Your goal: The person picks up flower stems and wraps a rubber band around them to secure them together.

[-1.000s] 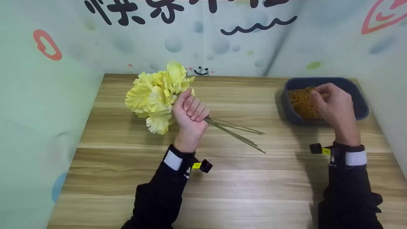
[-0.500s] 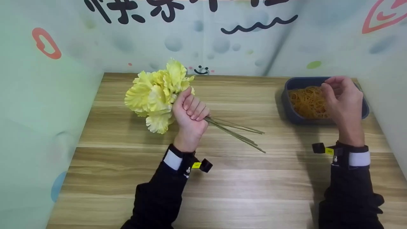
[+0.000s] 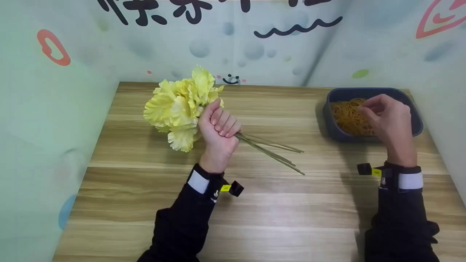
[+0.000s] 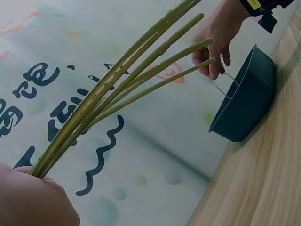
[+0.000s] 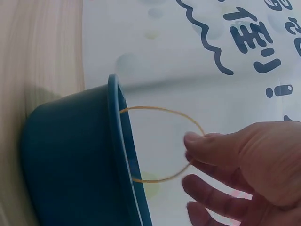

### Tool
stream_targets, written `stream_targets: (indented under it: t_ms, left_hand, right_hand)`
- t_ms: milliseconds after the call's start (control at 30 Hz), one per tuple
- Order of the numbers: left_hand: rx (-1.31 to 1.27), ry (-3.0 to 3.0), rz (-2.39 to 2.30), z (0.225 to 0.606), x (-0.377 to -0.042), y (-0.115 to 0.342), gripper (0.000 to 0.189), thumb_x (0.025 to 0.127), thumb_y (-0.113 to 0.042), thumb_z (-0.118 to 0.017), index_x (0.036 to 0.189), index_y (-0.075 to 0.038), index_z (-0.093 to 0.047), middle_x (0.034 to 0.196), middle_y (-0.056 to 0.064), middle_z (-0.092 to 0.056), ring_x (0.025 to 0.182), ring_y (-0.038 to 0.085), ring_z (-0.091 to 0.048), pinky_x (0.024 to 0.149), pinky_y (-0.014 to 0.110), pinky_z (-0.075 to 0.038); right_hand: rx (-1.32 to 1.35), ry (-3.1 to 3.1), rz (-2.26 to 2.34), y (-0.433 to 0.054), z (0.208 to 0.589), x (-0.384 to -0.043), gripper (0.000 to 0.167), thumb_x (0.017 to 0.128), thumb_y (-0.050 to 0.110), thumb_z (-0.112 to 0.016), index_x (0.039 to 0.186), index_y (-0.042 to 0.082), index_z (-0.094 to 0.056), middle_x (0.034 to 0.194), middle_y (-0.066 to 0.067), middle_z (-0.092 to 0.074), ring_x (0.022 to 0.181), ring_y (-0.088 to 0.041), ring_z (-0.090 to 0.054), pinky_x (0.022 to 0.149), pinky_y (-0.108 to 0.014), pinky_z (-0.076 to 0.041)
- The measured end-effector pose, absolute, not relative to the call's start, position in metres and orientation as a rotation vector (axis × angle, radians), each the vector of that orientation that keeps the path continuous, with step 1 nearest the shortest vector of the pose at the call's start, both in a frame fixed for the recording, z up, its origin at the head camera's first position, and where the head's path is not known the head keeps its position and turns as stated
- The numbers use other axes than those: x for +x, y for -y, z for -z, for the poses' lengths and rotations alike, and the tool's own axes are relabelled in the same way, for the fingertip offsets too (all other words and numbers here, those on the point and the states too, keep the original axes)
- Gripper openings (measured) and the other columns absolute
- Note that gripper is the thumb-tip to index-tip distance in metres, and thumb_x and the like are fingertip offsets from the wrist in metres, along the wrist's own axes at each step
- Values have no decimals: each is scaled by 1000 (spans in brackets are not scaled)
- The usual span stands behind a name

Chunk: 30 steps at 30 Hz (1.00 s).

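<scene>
My left hand (image 3: 218,136) grips a bunch of yellow artificial flowers (image 3: 174,105) just below the ruffled heads. Their thin green stems (image 3: 271,151) fan out past the little-finger side toward the right. Over the dark blue tub (image 3: 336,135) at the back right, my right hand (image 3: 393,123) pinches a rubber band (image 5: 157,109) between thumb and forefinger. In the right wrist view, this band forms a loop whose lower end dips behind the tub's rim. A tangled heap of tan rubber bands (image 3: 349,118) fills the tub's left part.
The wooden table (image 3: 284,211) carries the tub close to its back right corner. A printed backdrop (image 3: 255,51) with lettering and bubbles stands along the back edge, and plain pale panels (image 3: 36,145) rise at the sides.
My right hand shifted right and away from the rubber bands, then came partway back left over the tub. The left hand and the flowers stay in place.
</scene>
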<state>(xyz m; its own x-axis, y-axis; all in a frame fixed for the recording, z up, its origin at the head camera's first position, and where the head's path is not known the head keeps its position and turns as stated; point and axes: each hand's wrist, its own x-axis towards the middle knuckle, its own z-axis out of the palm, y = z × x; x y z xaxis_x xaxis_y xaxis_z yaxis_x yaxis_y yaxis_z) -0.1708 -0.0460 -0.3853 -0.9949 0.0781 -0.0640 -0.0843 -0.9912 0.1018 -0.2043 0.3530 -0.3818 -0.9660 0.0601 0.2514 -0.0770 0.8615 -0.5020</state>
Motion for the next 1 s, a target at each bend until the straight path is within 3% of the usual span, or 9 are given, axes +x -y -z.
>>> stream_targets:
  t_ms: [200,300,567,667,800,1000]
  left_hand:
    - [-96,-157,-3051,386,-171,46,59,105,-18,-36,46,-18,-37,36,-7,-33,29,6,-25,30,18,-18]
    - [-100,-159,-3050,386,-171,46,59,105,-18,-37,46,-18,-37,36,-7,-33,29,6,-26,30,18,-18]
    - [-86,-132,-3057,386,-171,46,59,105,-18,-36,47,-18,-37,37,-7,-33,30,6,-24,30,19,-18]
    - [-84,-127,-3062,385,-171,46,58,105,-18,-37,47,-18,-37,37,-7,-32,30,6,-23,30,19,-18]
    - [-87,-118,-3070,385,-170,47,58,105,-17,-38,47,-18,-37,37,-7,-32,30,6,-23,30,19,-18]
    - [-101,-139,-3086,384,-170,47,58,105,-17,-38,47,-18,-37,37,-7,-32,29,7,-25,30,19,-18]
  right_hand:
    - [96,2937,-753,-356,386,-205,28,101,30,-64,110,3,-68,105,-21,-72,91,-34,-67,69,-28,-44]
    - [136,2998,-756,-357,386,-205,28,103,29,-62,112,3,-67,106,-21,-71,94,-37,-67,71,-36,-46]
    - [122,2852,-869,-355,376,-201,33,102,36,-61,118,7,-66,104,-9,-69,70,-7,-63,53,-16,-44]
    - [121,2690,-930,-349,371,-198,32,101,34,-62,118,7,-66,97,0,-67,65,1,-60,54,-14,-43]
    - [240,2532,-943,-338,363,-191,28,101,27,-65,115,3,-67,88,9,-64,66,1,-59,60,-12,-43]
    - [518,2394,-954,-322,352,-181,15,97,6,-69,108,-4,-68,77,-7,-68,61,2,-59,58,-9,-45]
